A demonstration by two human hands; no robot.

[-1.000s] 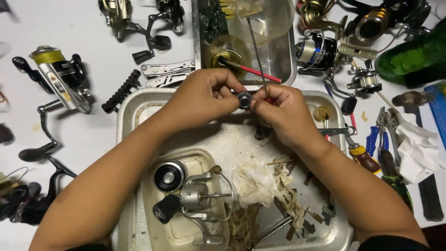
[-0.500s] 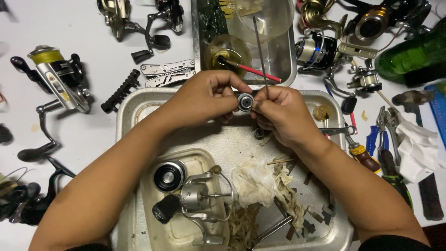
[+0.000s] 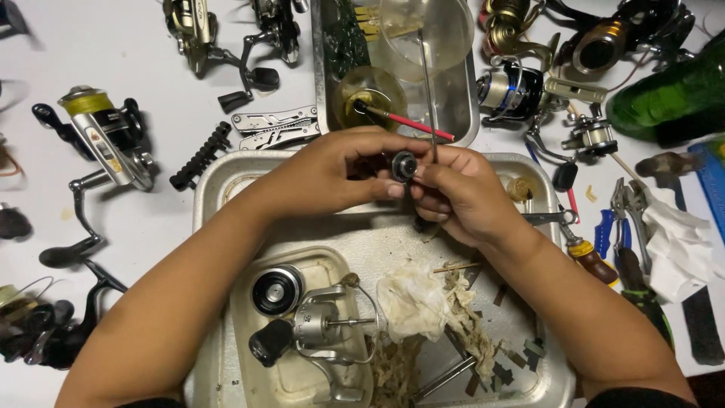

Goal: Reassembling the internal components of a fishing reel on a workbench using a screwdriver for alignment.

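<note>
My left hand (image 3: 332,172) and my right hand (image 3: 462,195) meet over the far edge of a large metal tray (image 3: 226,181). Between their fingertips they hold a small round dark metal reel part (image 3: 404,165), face up toward the camera. Below the hands, a smaller metal tray (image 3: 249,355) holds a dismantled spinning reel body (image 3: 321,325) and a round spool (image 3: 277,290). A crumpled dirty tissue (image 3: 414,301) lies in the large tray beside it.
A narrow metal tray (image 3: 462,113) at the back holds a glass dish with a red-handled brush (image 3: 411,122). Several fishing reels lie around, one with yellow line (image 3: 102,132) at left. A folding multitool (image 3: 276,127), screwdriver (image 3: 585,249), pliers (image 3: 627,234) and a green bottle (image 3: 664,94) lie nearby.
The hands stay in the same place; the fingers have shifted slightly on the small round part, which is turned a little between them.
</note>
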